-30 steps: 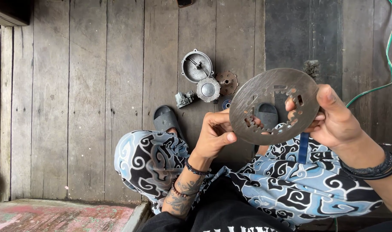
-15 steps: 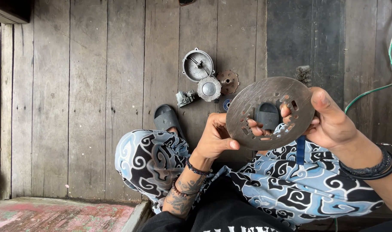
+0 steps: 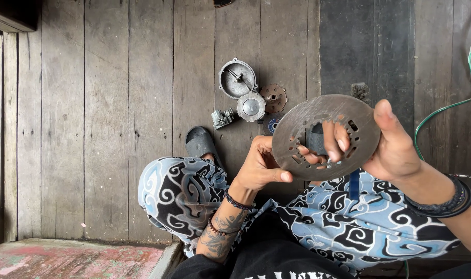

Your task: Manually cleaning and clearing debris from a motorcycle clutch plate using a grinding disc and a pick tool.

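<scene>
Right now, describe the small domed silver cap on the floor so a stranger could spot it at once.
Look at the wooden plank floor beyond the person's patterned knees, where loose metal parts lie clustered. The domed silver cap sits just below the larger grey bowl-shaped cover. Unlike the rusty brown toothed disc beside it, it is shiny and smooth.

**Both my hands raised over my lap**

My left hand [image 3: 261, 168] curls inward, thumb out, tattooed forearm bent upward. My right hand [image 3: 388, 147] grips with thumb raised, fingers [image 3: 334, 142] poking forward; its palm is probably cupped, though hidden.
</scene>
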